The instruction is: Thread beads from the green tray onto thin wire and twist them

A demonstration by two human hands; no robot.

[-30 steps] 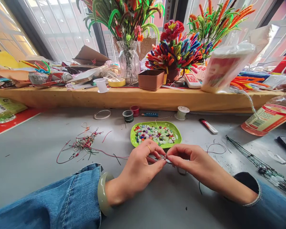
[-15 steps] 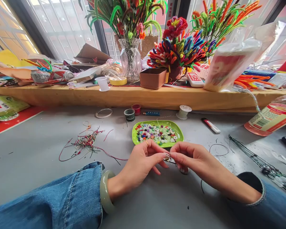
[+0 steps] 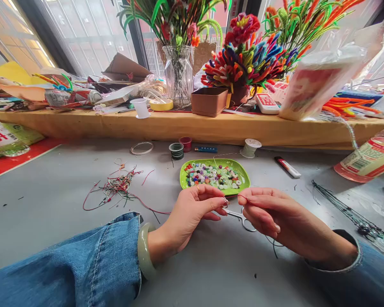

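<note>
Thumb and forefinger of my left hand (image 3: 196, 209) pinch a small shiny ring-like piece (image 3: 226, 203), too small to make out fully. Across a short gap, my right hand (image 3: 269, 209) is closed on a thin red cord (image 3: 242, 196) at its fingertips. Below the fingers a pair of scissors (image 3: 248, 225) lies on the table, its far part hidden by my left hand. Just beyond both hands is a green tray (image 3: 247, 181) of mixed coloured beads (image 3: 208, 175). From left of my left hand, a dark red cord (image 3: 147, 207) runs to a tangle of cord scraps (image 3: 120, 185).
Behind the tray stand a dark green thread spool (image 3: 176, 151), a red spool (image 3: 186, 144) and a white spool (image 3: 252, 148). A lighter (image 3: 288, 167), beaded dark cords (image 3: 348, 215) and a bottle (image 3: 368, 157) are on the right. A crowded ledge (image 3: 141, 128) closes off the back.
My hands have moved apart: the right one shifted right and turned, with red cord at its fingertips. More of the scissors shows between them. The view has shifted slightly.
</note>
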